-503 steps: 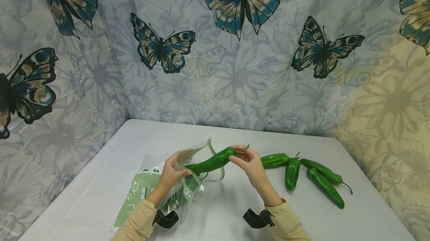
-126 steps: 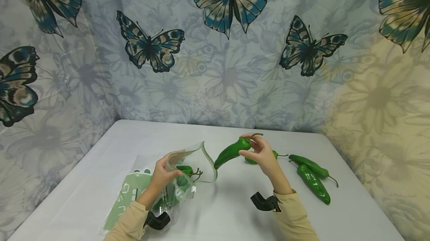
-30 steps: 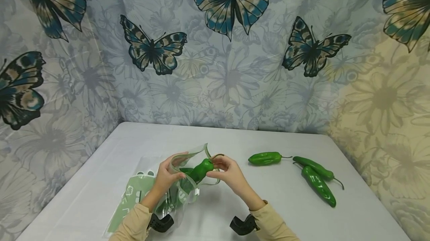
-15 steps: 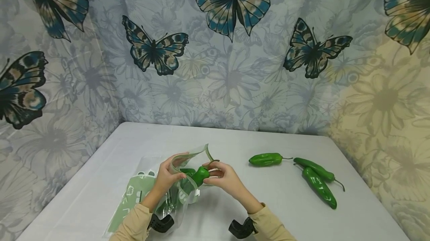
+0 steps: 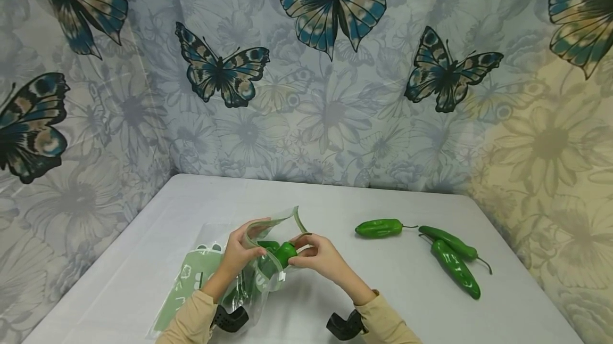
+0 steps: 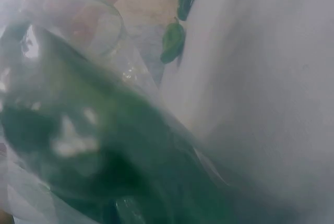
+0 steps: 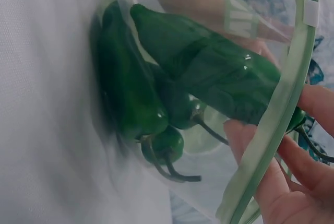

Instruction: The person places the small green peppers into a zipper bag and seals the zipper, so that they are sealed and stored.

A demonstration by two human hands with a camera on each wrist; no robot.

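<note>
My left hand (image 5: 241,251) grips the rim of a clear zip bag (image 7: 282,104) with a pale green closure strip, its mouth spread wide. At that mouth my right hand (image 5: 323,260) holds a green chili pepper (image 5: 286,253) by its stem end, thumb and fingers around it. In the right wrist view the held pepper's body slants down inside the bag, tip toward the bottom. Several other green peppers (image 7: 128,78) lie in the bag, stems toward the opening. Clear plastic and green peppers fill much of the left wrist view, blurred.
Three green peppers lie on the white table (image 5: 325,195) to the right: one alone (image 5: 379,228), one behind (image 5: 447,240) and one in front (image 5: 455,269), close together. A flat green-printed plastic package (image 5: 191,275) lies at the left. A butterfly-patterned cloth (image 5: 330,136) hangs behind.
Over four seconds my right hand has brought the pepper left from outside the bag into its mouth. In the last second it has sunk deeper. Fewer peppers lie on the table than at first.
</note>
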